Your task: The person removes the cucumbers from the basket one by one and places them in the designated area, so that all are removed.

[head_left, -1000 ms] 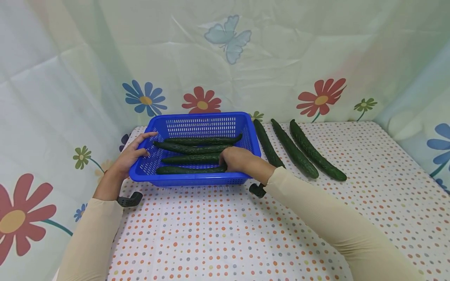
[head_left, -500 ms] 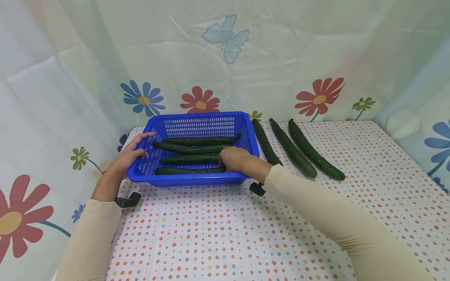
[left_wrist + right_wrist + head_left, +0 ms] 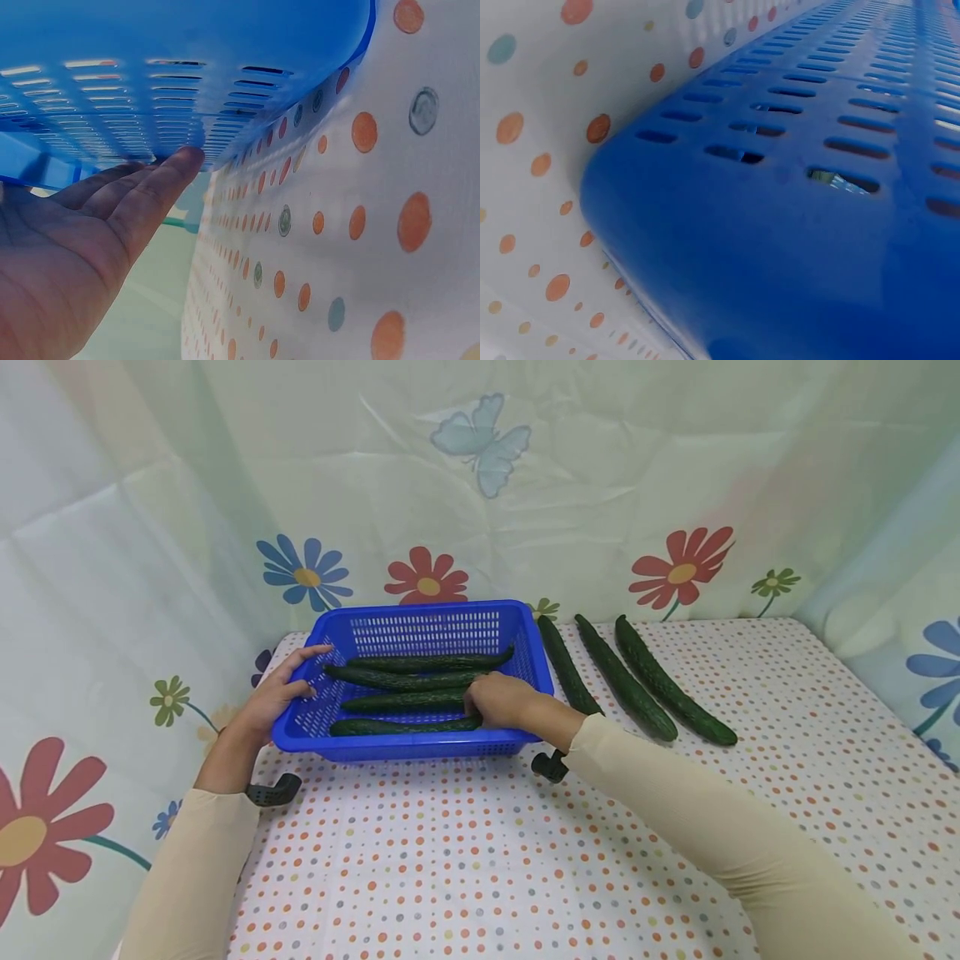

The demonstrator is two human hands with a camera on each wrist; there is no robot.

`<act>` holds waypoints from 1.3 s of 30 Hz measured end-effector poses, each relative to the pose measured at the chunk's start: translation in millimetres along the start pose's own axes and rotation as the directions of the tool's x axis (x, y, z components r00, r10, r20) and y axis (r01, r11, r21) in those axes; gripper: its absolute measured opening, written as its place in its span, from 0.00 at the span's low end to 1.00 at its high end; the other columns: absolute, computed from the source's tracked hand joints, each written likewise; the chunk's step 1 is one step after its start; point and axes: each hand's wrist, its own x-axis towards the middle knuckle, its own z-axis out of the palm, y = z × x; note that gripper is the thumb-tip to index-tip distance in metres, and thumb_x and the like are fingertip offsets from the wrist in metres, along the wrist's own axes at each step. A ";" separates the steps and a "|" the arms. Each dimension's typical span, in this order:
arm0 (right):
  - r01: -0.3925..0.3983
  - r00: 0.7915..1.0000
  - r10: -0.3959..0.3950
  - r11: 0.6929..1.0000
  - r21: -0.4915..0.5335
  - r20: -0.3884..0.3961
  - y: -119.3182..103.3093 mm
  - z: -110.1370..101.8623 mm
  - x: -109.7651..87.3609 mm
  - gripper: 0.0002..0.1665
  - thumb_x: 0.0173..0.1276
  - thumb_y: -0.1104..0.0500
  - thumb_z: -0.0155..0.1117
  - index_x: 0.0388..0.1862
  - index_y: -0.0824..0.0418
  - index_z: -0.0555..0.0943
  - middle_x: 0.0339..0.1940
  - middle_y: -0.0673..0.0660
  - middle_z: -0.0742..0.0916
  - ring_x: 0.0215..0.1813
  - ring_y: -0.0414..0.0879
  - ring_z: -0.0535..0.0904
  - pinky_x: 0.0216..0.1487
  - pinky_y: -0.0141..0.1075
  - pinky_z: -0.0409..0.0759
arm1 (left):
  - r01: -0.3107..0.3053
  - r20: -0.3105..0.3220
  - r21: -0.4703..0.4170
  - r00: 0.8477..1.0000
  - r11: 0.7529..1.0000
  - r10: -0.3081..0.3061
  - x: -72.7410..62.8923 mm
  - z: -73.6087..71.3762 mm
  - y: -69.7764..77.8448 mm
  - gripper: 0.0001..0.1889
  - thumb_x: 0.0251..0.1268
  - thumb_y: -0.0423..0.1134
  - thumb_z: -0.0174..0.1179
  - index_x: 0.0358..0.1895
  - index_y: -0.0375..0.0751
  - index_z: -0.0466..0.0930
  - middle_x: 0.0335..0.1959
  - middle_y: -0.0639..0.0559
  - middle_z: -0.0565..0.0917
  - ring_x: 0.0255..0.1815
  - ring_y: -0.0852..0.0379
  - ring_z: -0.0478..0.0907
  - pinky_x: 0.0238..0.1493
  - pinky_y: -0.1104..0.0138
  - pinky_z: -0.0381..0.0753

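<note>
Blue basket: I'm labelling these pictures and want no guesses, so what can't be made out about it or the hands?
Head: fingertips of the right hand, hidden by its own back; what they grip, if anything, is unclear.
Head: right ends of the two front cucumbers in the blue basket, hidden by that hand.
Left wrist: the basket's contents, blocked by its wall.
Right wrist: that hand, outside the frame.

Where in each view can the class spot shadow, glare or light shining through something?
Head view: a soft shadow on the tablecloth near the right sleeve; left wrist view: bright light through some slots of the blue basket; right wrist view: pale sheen along the basket's edge.
</note>
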 end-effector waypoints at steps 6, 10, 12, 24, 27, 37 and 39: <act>0.005 1.000 -0.006 0.999 0.046 0.010 2.9 -2.7 -2.4 0.20 0.62 0.54 0.71 0.51 0.60 0.84 0.44 0.55 0.89 0.44 0.47 0.85 0.50 0.42 0.83 | 0.002 0.002 -0.003 1.000 1.000 -0.002 1.0 0.4 -0.6 0.35 0.68 0.26 0.40 0.75 0.61 0.57 0.81 0.40 0.42 0.72 0.24 0.56 0.56 0.34 0.70; 0.011 1.000 -0.009 0.994 0.106 -0.021 5.0 -1.9 -2.8 0.21 0.64 0.53 0.69 0.54 0.60 0.81 0.48 0.57 0.88 0.48 0.49 0.84 0.53 0.44 0.82 | 0.002 -0.008 0.005 1.000 1.000 -0.002 -0.2 0.8 -1.1 0.34 0.68 0.26 0.40 0.74 0.61 0.57 0.80 0.40 0.42 0.72 0.23 0.56 0.55 0.34 0.71; 0.009 0.999 -0.003 0.989 0.149 -0.038 5.3 -2.0 -3.1 0.22 0.65 0.52 0.67 0.56 0.60 0.80 0.52 0.57 0.87 0.52 0.50 0.83 0.56 0.45 0.81 | 0.000 -0.011 0.004 1.000 1.000 0.000 -0.9 1.2 -1.2 0.34 0.68 0.26 0.40 0.74 0.62 0.57 0.80 0.40 0.42 0.72 0.22 0.56 0.54 0.35 0.71; 0.039 0.995 -0.022 0.984 0.172 -0.101 1.9 -3.5 -4.5 0.25 0.65 0.46 0.67 0.55 0.59 0.83 0.56 0.56 0.86 0.58 0.50 0.82 0.60 0.45 0.80 | -0.013 -0.020 0.002 1.000 1.000 0.013 -1.3 1.1 -1.7 0.34 0.67 0.26 0.40 0.74 0.61 0.58 0.81 0.40 0.42 0.73 0.23 0.54 0.56 0.35 0.70; 0.030 0.992 -0.006 0.982 0.189 -0.129 0.5 -5.0 -7.5 0.25 0.66 0.46 0.65 0.56 0.59 0.82 0.57 0.56 0.85 0.59 0.51 0.81 0.59 0.46 0.80 | -0.024 -0.018 0.004 1.000 1.000 0.024 -0.7 0.6 -2.6 0.34 0.67 0.25 0.40 0.74 0.59 0.58 0.81 0.40 0.41 0.73 0.23 0.54 0.57 0.34 0.69; 0.053 0.972 0.027 0.943 0.328 -0.234 -4.3 -9.3 -20.9 0.26 0.69 0.45 0.62 0.59 0.59 0.80 0.58 0.55 0.84 0.60 0.50 0.80 0.59 0.46 0.79 | -0.024 -0.027 0.020 0.999 1.000 0.024 -0.6 0.4 -3.4 0.34 0.67 0.26 0.41 0.74 0.60 0.59 0.81 0.42 0.41 0.73 0.22 0.54 0.55 0.34 0.70; 0.063 0.966 0.027 0.939 0.337 -0.257 -5.2 -9.1 -23.9 0.26 0.69 0.45 0.62 0.59 0.59 0.80 0.57 0.56 0.84 0.59 0.50 0.80 0.59 0.46 0.79 | -0.027 -0.023 0.014 0.999 1.000 0.028 -0.4 0.5 -3.5 0.34 0.67 0.26 0.41 0.74 0.59 0.59 0.81 0.41 0.41 0.73 0.21 0.53 0.55 0.33 0.69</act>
